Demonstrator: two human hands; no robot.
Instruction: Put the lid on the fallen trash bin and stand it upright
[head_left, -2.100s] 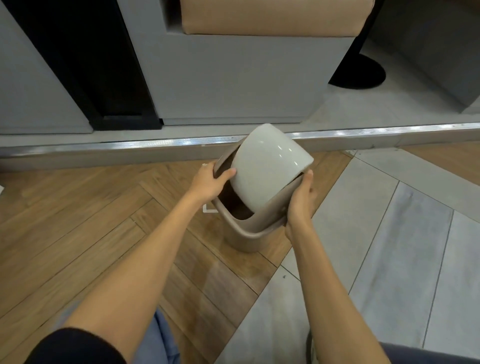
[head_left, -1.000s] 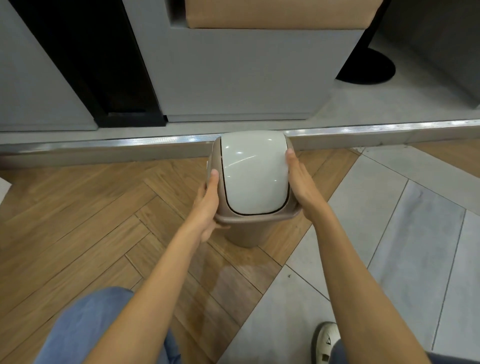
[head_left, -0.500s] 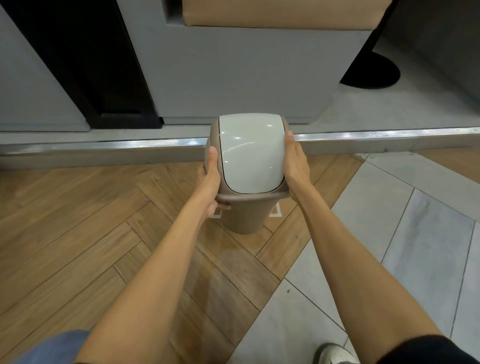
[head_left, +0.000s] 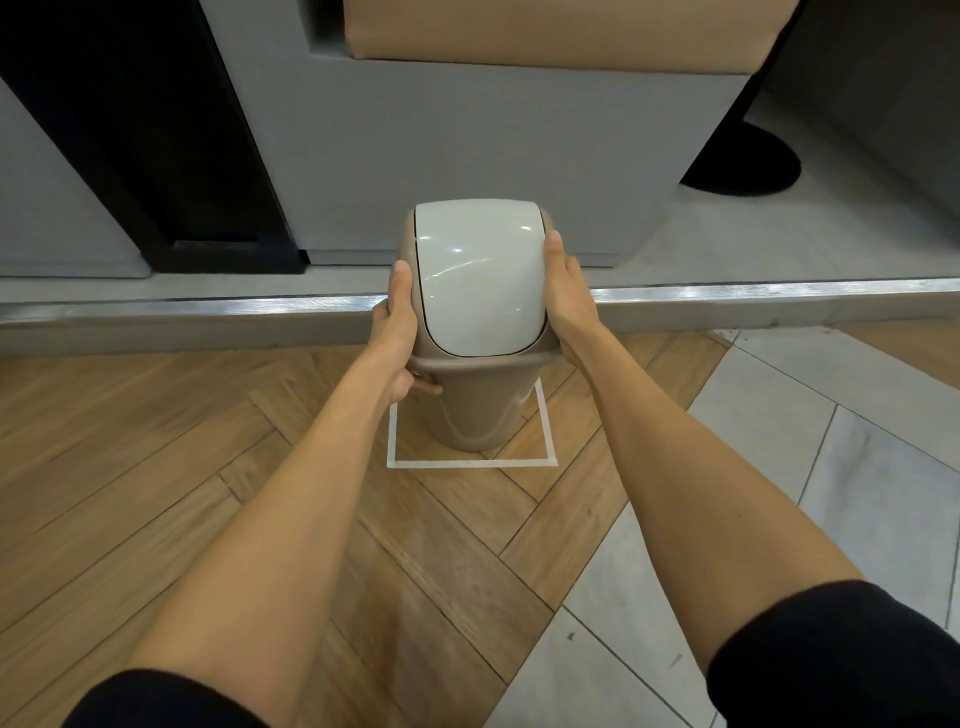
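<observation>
Both hands hold a lidded trash bin upright over a taped square on the wood floor.

The left hand (head_left: 397, 332) and right hand (head_left: 563, 296) clasp the bin (head_left: 480, 405) at its white lid (head_left: 480, 280); its contents are hidden. Half a second ago the tape square (head_left: 470, 462) was mostly covered.

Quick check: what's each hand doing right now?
Left hand: closed on the left side of the trash bin.
Right hand: closed on its right side, by the lid.
</observation>
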